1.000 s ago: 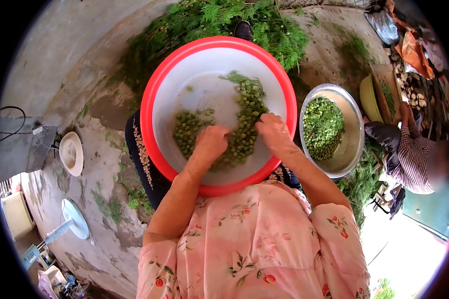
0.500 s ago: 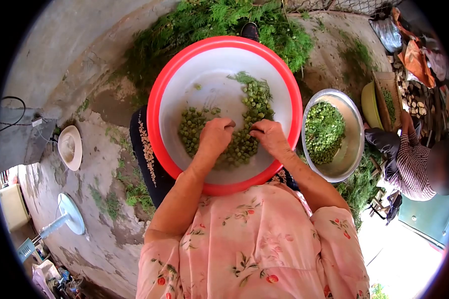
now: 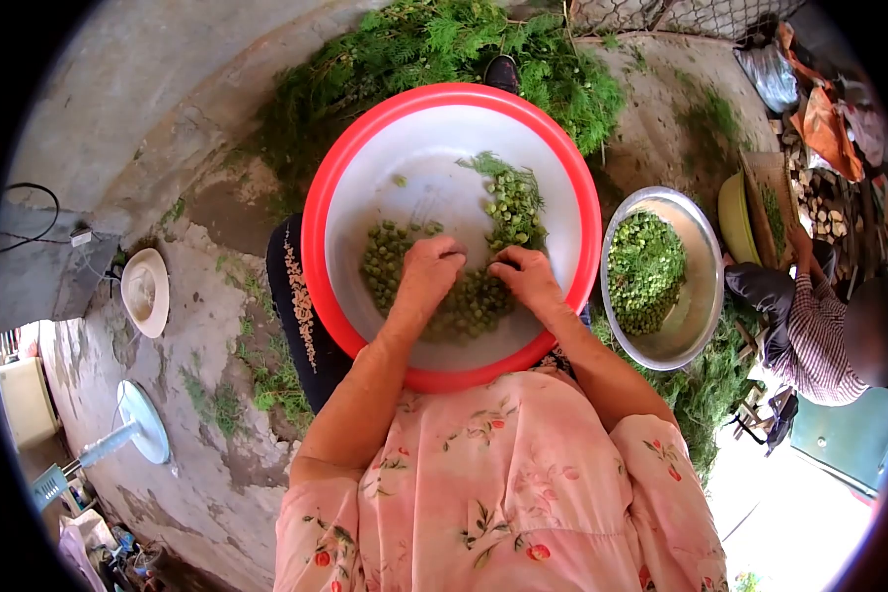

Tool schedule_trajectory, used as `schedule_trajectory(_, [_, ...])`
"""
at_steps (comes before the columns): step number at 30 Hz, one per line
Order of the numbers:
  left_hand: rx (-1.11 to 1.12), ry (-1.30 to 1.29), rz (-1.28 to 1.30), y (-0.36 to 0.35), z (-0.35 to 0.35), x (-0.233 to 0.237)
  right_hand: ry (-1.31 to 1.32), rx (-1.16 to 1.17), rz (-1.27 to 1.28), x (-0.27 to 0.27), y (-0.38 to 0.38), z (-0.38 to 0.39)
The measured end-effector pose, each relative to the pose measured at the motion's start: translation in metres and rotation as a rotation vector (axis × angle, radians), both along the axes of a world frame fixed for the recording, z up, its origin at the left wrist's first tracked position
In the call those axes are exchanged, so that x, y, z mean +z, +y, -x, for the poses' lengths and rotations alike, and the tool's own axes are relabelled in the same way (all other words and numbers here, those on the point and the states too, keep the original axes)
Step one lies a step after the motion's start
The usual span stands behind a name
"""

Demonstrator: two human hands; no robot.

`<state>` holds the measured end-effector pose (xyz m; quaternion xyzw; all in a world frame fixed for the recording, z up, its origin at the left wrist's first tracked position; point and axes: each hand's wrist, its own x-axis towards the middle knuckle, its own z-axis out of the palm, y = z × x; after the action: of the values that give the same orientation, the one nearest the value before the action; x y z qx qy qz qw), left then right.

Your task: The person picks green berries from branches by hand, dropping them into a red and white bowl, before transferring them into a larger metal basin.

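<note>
A large basin (image 3: pixel 318 237) with a red rim and a pale inside rests on my lap. In it lie small knobbly green cones (image 3: pixel 515 209), in one pile at the left and another along the right, with a few feathery green sprigs (image 3: pixel 485 164) at the top. My left hand (image 3: pixel 430 271) is closed in a pinch over the cones near the middle. Close by on the right, my right hand (image 3: pixel 531 278) also has its fingers pinched together, low over the cones. Whatever sits between either hand's fingertips is too small to make out.
A metal bowl (image 3: pixel 696 326) holding green cones and sprigs stands right of the basin. Cut green branches (image 3: pixel 405 49) lie beyond. At the right another person (image 3: pixel 819 335) sits by a yellow-green basin (image 3: pixel 735 219). A hat (image 3: pixel 145 293) and a fan (image 3: pixel 143 422) are at the left.
The whole view has shifted slightly, so the basin sits a little lower and further right. My right hand has come a bit closer to my left, lower over the cones.
</note>
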<state>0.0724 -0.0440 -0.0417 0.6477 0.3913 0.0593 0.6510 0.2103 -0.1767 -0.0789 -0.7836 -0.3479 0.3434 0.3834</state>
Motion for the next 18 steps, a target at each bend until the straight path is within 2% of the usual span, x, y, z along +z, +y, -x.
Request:
schedule_trajectory(2, [0.000, -0.056, 0.101, -0.004, 0.001, 0.002, 0.433, -0.136, 0.071, 0.022, 0.000, -0.002])
schedule_trajectory(7, [-0.062, -0.207, 0.457, -0.014, -0.002, 0.023, 0.761, -0.219, 0.004, 0.040, -0.002, 0.007])
schedule_trajectory(8, [-0.078, -0.182, 0.446, -0.013, -0.002, 0.024, 0.827, -0.228, -0.015, 0.043, -0.002, 0.009])
schedule_trajectory(13, [-0.134, -0.128, 0.401, -0.008, -0.001, 0.023, 0.903, -0.188, -0.098, 0.049, -0.003, 0.013])
schedule_trajectory(16, [-0.026, -0.095, 0.380, -0.008, 0.000, 0.017, 0.919, -0.213, -0.225, 0.062, -0.013, 0.003])
schedule_trajectory(17, [-0.094, -0.059, 0.191, -0.007, 0.000, 0.012, 0.906, -0.228, -0.272, 0.070, -0.019, -0.004])
schedule_trajectory(18, [-0.160, -0.023, 0.002, -0.008, 0.001, 0.005, 0.785, -0.289, -0.282, 0.079, -0.027, -0.015])
